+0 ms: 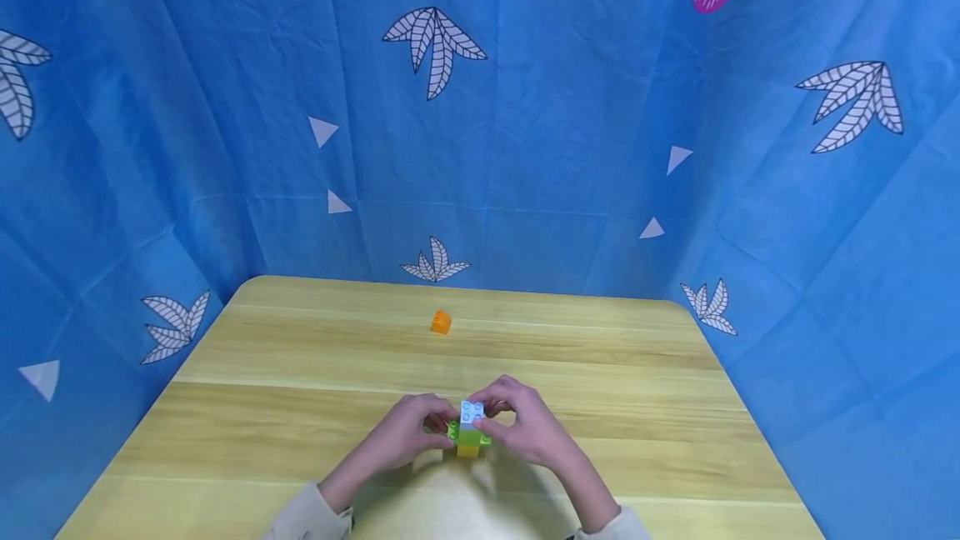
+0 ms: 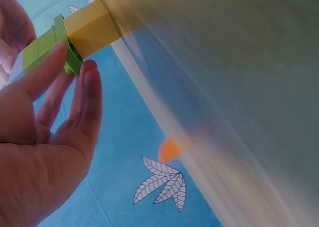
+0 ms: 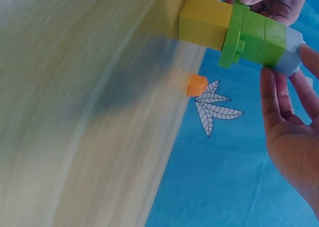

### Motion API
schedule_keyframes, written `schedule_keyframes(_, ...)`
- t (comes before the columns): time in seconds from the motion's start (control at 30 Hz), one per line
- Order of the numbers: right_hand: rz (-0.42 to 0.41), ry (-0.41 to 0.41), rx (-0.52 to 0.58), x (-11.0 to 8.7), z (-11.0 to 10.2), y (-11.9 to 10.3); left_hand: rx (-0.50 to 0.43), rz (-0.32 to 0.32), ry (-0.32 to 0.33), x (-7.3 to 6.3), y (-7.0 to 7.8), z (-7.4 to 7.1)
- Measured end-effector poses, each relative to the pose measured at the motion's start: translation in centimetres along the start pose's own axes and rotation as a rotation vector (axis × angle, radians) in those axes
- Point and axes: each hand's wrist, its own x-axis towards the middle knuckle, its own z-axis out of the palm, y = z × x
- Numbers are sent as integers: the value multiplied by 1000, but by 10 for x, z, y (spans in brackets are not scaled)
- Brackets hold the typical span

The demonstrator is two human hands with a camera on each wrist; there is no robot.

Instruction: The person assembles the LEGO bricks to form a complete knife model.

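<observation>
A small tower of building blocks stands upright on the table. At its base is a yellow block (image 3: pixel 204 22). Over it lies a wider green plate (image 3: pixel 230 45) with studs at its ends, then green bricks (image 3: pixel 261 38). A light blue brick (image 1: pixel 472 412) with studs tops the tower. My left hand (image 1: pixel 408 432) holds the green part from the left, thumb and fingers at the plate. From the right, my right hand (image 1: pixel 528 427) pinches the light blue brick between thumb and fingers.
An orange block (image 1: pixel 441 322) with a rounded side lies farther back on the wooden table (image 1: pixel 600 373). Blue patterned cloth (image 1: pixel 525 148) hangs behind the table and along both sides.
</observation>
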Motion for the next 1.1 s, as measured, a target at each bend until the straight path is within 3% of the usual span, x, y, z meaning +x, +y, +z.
schedule_keyframes(1.1,0,31,68,-1,7,9,-24,1,4,4,-6,2)
